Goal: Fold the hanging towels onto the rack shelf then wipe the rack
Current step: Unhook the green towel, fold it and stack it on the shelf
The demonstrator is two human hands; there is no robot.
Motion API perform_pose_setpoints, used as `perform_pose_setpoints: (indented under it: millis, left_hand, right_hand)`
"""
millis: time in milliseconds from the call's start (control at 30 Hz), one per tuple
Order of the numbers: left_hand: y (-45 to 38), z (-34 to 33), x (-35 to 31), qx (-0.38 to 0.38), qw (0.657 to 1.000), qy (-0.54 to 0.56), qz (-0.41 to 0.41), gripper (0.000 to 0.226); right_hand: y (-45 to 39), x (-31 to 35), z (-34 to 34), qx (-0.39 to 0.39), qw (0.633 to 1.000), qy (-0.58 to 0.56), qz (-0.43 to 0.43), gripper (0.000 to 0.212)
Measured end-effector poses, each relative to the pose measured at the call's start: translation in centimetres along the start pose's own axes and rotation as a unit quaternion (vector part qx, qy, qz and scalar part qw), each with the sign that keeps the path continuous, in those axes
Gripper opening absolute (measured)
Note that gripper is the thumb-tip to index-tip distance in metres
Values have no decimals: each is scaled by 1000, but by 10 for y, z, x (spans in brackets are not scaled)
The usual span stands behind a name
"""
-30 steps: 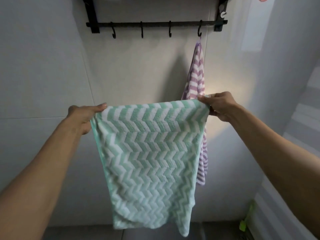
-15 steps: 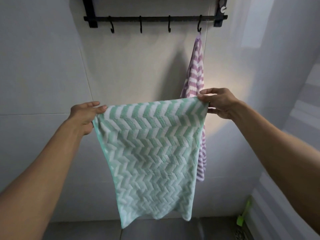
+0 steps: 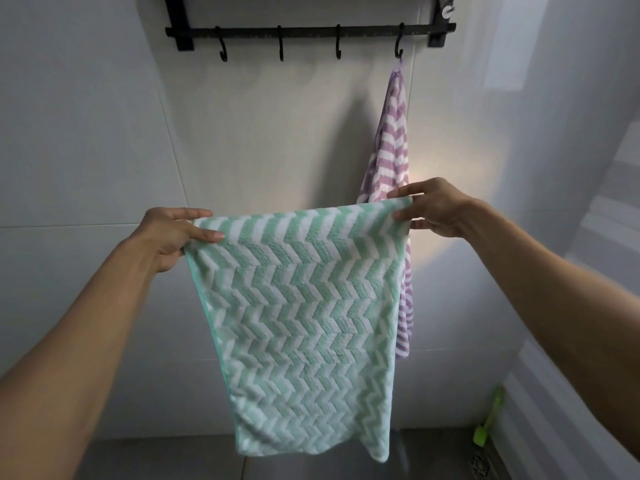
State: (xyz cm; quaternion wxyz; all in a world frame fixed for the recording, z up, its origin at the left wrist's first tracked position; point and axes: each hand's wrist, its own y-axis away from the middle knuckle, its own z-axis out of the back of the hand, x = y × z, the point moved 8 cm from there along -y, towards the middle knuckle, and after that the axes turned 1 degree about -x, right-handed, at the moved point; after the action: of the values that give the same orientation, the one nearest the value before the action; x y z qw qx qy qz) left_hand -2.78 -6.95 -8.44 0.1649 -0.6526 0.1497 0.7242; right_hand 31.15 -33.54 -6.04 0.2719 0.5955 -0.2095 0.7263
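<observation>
Before a grey tiled wall point(image 3: 86, 140), left hand point(image 3: 169, 233) and right hand point(image 3: 433, 209) pinch a green chevron towel point(image 3: 298, 317) by its top corners, below a black hook rack point(image 3: 311, 31) holding a purple striped towel point(image 3: 393, 150).

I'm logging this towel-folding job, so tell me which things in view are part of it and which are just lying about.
Part of the job:
- green towel, held up by left hand and right hand
- purple towel, hanging on the rightmost hook
- black rack

Just lying about:
- green brush in the floor corner
- floor drain
</observation>
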Motion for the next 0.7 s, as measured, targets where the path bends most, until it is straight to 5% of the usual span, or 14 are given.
perform_pose_setpoints:
  millis: [300,467,567,633,700]
  left_hand:
    - [-4,6,7,-56,981,-186,-19,59]
    - [0,18,-5,-49,977,-202,-48,54]
    - [8,21,-48,-13,990,-32,-134,27]
    - [17,14,-55,59,982,98,-150,31]
    - [23,1,-13,79,990,55,-100,42]
  right_hand:
    - [-6,-8,1,-38,966,254,30,28]
    - [-7,-7,2,-17,983,178,38,31]
    - [-6,31,12,-42,992,-39,112,35]
    - [-2,41,12,-9,984,-125,126,58]
    - [5,3,-9,53,996,-19,62,92]
